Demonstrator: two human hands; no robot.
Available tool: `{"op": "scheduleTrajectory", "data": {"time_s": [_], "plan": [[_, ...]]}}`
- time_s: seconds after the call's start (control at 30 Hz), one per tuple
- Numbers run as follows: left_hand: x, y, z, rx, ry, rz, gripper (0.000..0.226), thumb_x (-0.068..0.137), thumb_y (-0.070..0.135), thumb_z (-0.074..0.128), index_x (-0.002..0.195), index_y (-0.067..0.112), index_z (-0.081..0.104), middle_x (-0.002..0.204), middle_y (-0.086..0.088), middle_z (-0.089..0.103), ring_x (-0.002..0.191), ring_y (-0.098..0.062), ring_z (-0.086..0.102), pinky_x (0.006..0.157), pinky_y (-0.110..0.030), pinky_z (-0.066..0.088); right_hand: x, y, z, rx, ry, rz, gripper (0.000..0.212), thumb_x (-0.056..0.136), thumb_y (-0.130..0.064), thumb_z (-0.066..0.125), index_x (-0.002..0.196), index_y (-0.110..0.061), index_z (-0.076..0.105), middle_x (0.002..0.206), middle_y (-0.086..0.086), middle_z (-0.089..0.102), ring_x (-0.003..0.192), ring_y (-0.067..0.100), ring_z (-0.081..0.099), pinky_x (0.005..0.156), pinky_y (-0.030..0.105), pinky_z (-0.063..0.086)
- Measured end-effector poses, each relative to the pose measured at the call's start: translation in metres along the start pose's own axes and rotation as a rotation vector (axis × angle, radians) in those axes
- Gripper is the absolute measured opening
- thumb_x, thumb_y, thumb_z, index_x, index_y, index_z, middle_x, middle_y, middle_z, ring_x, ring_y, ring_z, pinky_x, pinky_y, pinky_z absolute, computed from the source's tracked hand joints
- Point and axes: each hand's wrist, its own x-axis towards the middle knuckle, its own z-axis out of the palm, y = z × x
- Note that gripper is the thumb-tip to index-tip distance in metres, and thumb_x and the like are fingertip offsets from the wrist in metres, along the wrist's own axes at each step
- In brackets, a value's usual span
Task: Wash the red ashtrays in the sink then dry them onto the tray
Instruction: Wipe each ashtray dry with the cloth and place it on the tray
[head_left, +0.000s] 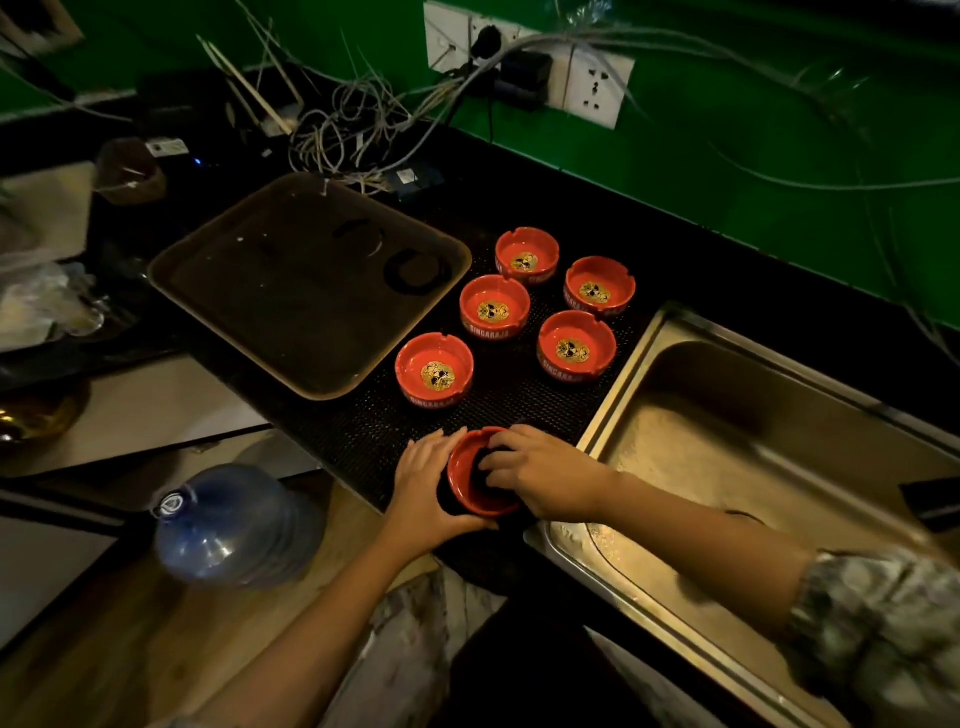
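While tilted, ashtray (480, 475) in both hands' grip.

The brown tray (306, 291) lies bare across its floor, open from above. Five red ashtrays (576, 345) crowd the black mat (363, 441) between tray and steel sink (727, 441), with narrow gaps between them. The sink basin is open above. A tangle of cables (358, 124) clutters the counter behind the tray, and a blue water bottle (234, 525) stands below the counter edge.

Red ashtray (480, 483) between left hand (427, 491) and right hand (545, 473), five ashtrays (495, 306) beyond.
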Motion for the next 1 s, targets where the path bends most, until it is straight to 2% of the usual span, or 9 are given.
{"op": "scheduleTrajectory", "data": {"time_s": [0.1,0.17,0.23,0.3,0.43,0.63,0.73,0.87,1.0], "plan": [[0.012,0.005,-0.009,-0.157,-0.139,-0.039,0.127,0.058,0.065,0.075,0.149,0.044,-0.012,0.149,0.014,0.034,0.143,-0.003,0.019,0.118,-0.039,-0.01,-0.001,-0.013,0.01,-0.002,0.125,0.206,0.035,0.083,-0.028,0.044,0.106,-0.018,0.069,0.115,0.001,0.061,0.11,0.024,0.052,0.095,0.032,0.027],[0.016,0.007,-0.012,-0.162,-0.2,-0.007,0.124,0.061,0.062,0.073,0.141,0.055,-0.022,0.156,0.009,0.024,0.146,-0.007,0.013,0.116,-0.041,-0.016,-0.007,-0.018,0.014,0.061,0.144,0.243,0.041,0.085,-0.031,0.04,0.117,-0.019,0.062,0.122,0.002,0.056,0.118,0.024,0.048,0.103,0.034,0.025],[0.016,0.011,-0.009,-0.097,-0.161,-0.005,0.124,0.058,0.065,0.071,0.148,0.04,-0.011,0.157,0.005,0.018,0.147,-0.011,0.011,0.117,-0.044,-0.016,-0.017,-0.013,0.013,0.099,0.113,0.183,0.043,0.09,-0.034,0.041,0.129,-0.02,0.053,0.134,-0.001,0.05,0.132,0.021,0.037,0.114,0.042,0.017],[0.013,0.015,0.0,-0.041,-0.053,-0.039,0.126,0.052,0.074,0.07,0.15,0.021,0.013,0.15,0.003,0.026,0.141,-0.009,0.016,0.117,-0.043,-0.014,-0.024,-0.002,0.01,0.082,0.068,0.115,0.042,0.097,-0.039,0.036,0.135,-0.022,0.047,0.141,-0.003,0.046,0.139,0.019,0.029,0.117,0.045,0.012],[0.013,0.021,0.013,0.035,0.085,-0.041,0.122,0.045,0.09,0.061,0.139,0.017,0.038,0.138,0.003,0.042,0.136,-0.014,0.031,0.12,-0.047,0.0,-0.01,0.013,0.008,0.083,0.044,0.141,0.04,0.098,-0.034,0.037,0.135,-0.021,0.047,0.138,-0.005,0.051,0.134,0.017,0.037,0.116,0.037,0.018],[0.014,0.009,0.022,0.105,0.11,-0.049,0.114,0.048,0.077,0.068,0.138,0.013,0.043,0.137,-0.003,0.05,0.136,-0.02,0.037,0.119,-0.05,0.009,0.011,0.004,0.02,0.212,0.111,0.142,0.033,0.088,-0.024,0.053,0.12,-0.024,0.064,0.126,-0.007,0.061,0.126,0.02,0.047,0.11,0.038,0.023],[0.015,0.013,0.018,0.064,0.118,-0.073,0.111,0.044,0.076,0.071,0.134,0.016,0.046,0.13,0.003,0.052,0.131,-0.018,0.039,0.119,-0.047,0.006,0.0,0.018,0.008,0.213,-0.011,-0.01,0.039,0.083,-0.02,0.044,0.113,-0.025,0.068,0.128,-0.006,0.061,0.13,0.021,0.042,0.112,0.042,0.022],[0.019,0.014,0.013,0.011,0.061,-0.048,0.111,0.046,0.077,0.073,0.136,0.019,0.044,0.13,0.007,0.049,0.129,-0.014,0.036,0.12,-0.047,0.007,-0.003,0.044,-0.01,0.029,-0.097,-0.111,0.03,0.08,-0.015,0.059,0.106,-0.023,0.071,0.126,-0.004,0.062,0.129,0.027,0.041,0.11,0.042,0.026],[0.027,0.006,0.0,-0.054,-0.067,0.028,0.11,0.05,0.07,0.078,0.14,0.02,0.04,0.134,0.008,0.047,0.131,-0.013,0.036,0.119,-0.051,0.013,0.007,0.023,0.004,0.011,0.041,0.042,0.031,0.084,-0.021,0.057,0.113,-0.021,0.067,0.123,-0.002,0.061,0.122,0.026,0.047,0.103,0.04,0.031]]}}
